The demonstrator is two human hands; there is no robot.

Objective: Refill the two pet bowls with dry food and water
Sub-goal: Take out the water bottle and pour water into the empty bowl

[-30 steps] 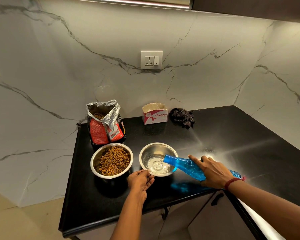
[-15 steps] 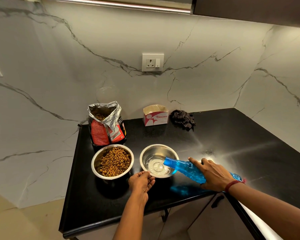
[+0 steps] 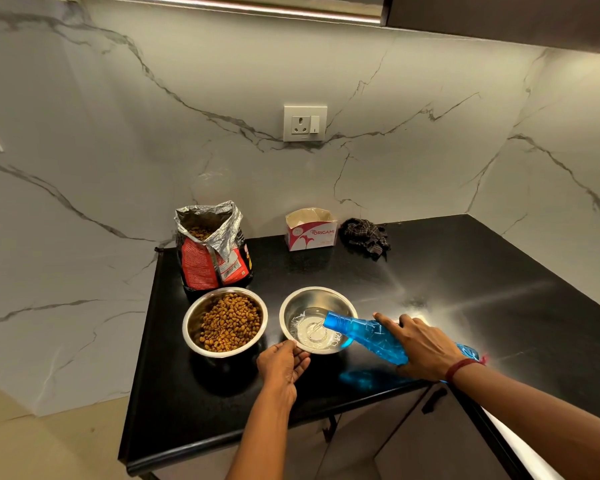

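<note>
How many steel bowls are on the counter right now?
2. The kibble bowl sits left, before the food bag; the water bowl sits right of it, the left hand holding its near rim, the blue bottle tipped over it. None seem hidden.

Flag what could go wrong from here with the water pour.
1. The blue bottle, tipped in the right hand, pours with its neck across the right rim of the steel water bowl; a surge could splash onto the black counter.
2. The left hand grips that bowl's near rim; a jerk might slop water into the adjacent kibble bowl.
</note>
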